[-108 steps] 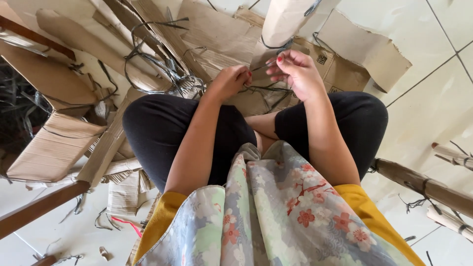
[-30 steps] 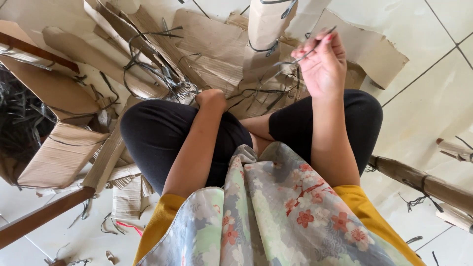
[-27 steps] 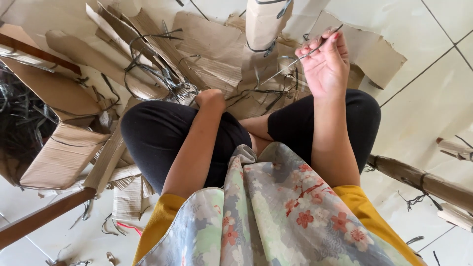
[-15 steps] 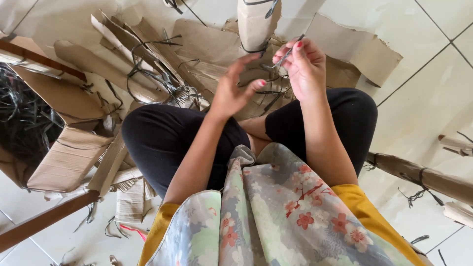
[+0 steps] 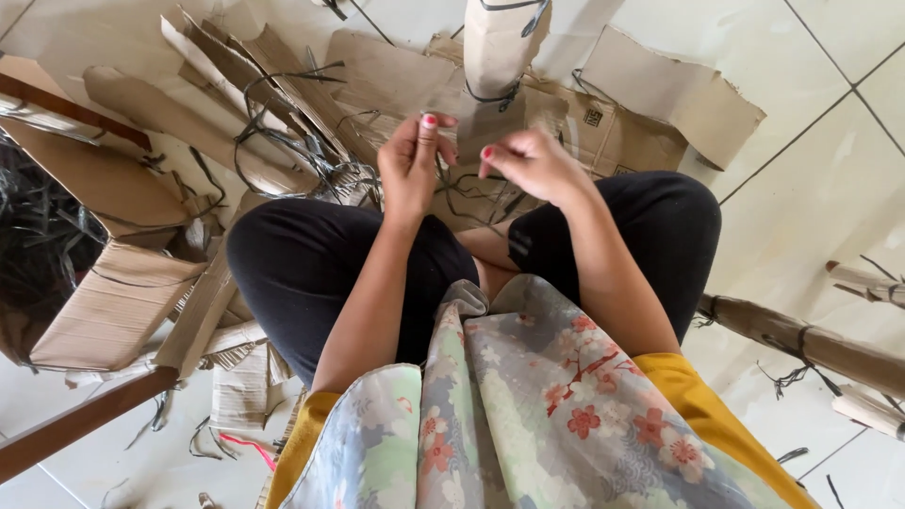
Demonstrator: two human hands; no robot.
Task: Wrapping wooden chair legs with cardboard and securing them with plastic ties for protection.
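Seated cross-legged on pale tiled floor (image 5: 830,179), black trousers, flowered cloth over lap.

Left hand (image 5: 412,165) raised in front of left knee, fingers curled together, thumb and forefinger pinched on thin dark strap (image 5: 441,185) that trails down toward the floor. Right hand (image 5: 533,162) just beside left hand, a small gap between the two; fingers bent loosely, thumb to fingertip, whether anything is caught between them cannot be told. Strap hangs from left hand, between the two hands, its lower run lost in the dark tangle below.

Well to the left of left hand: open cardboard box (image 5: 113,292) on its side, flaps splayed, dark loose strapping (image 5: 33,226) heaped in and behind it.

Beyond both hands: flattened brown cardboard sheets (image 5: 377,66), overlapping, with tangled black strap loops (image 5: 292,141) lying across them. Straight ahead of right hand: upright cardboard roll (image 5: 504,38) bound with a dark strap. Past right hand: torn brown panel (image 5: 674,90); a small dark square printed mark on the sheet next to it.

Far right of right hand: rolled cardboard bundles (image 5: 811,344), strap-tied, lying on tiles.
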